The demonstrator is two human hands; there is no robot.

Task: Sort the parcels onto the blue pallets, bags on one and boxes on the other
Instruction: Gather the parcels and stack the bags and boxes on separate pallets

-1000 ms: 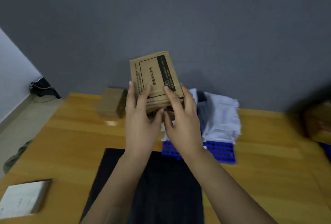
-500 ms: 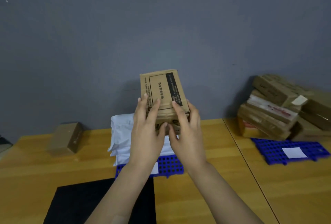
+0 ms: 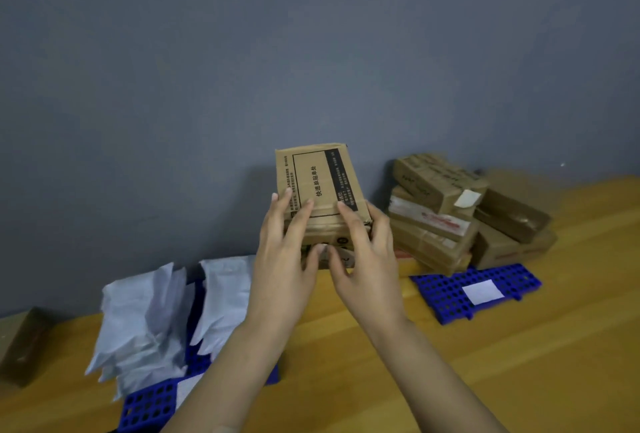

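Holding a cardboard box (image 3: 320,186) up in the air between both hands, above the tabletop (image 3: 519,363) and between the bag pallet (image 3: 149,408) with its white bags (image 3: 149,314) and the box pallet (image 3: 450,297) with stacked boxes (image 3: 460,214); looks stiff, light, flat-sided, so best taken at the two side faces near the lower edge. Left hand (image 3: 287,259) and right hand (image 3: 367,259) both closed on it, fingers spread up the printed face, thumbs nearly touching underneath, forearms reaching forward and converging.
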